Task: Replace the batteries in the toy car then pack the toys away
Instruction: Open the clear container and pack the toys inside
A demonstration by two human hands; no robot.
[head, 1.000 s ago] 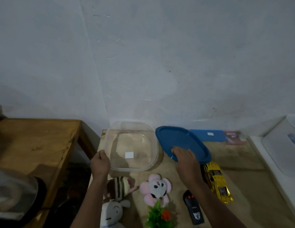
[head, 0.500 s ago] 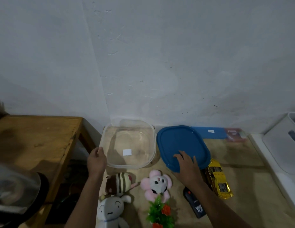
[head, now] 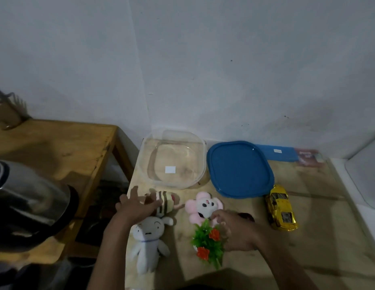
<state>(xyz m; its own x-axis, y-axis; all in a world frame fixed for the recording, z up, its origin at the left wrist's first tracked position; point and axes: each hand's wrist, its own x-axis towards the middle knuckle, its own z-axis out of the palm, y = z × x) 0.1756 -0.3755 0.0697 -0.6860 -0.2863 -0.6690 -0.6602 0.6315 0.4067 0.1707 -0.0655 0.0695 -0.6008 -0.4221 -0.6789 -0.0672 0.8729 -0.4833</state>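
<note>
A clear plastic container (head: 201, 147) stands open near the wall, its blue lid (head: 239, 168) lying flat to its right. The yellow toy car (head: 281, 208) rests right of the lid's near corner. My left hand (head: 136, 204) lies spread over a striped plush (head: 167, 200), fingers apart. My right hand (head: 234, 229) hovers, blurred, between the pink plush (head: 203, 204) and the green plastic plant with red flowers (head: 207, 243); its fingers curl near the pink plush, grip unclear. A white plush (head: 149, 241) lies below my left hand. The black remote is mostly hidden behind my right hand.
A wooden table (head: 56, 147) stands to the left with a gap between it and this one. A steel kettle (head: 29, 201) sits at the near left. A blue box (head: 281, 153) lies against the wall. A white tub (head: 366, 170) stands at the right edge.
My left hand left the container's edge and came down onto the striped plush. My right hand let go of the blue lid, now flat on the table, and moved back to the pink plush.
</note>
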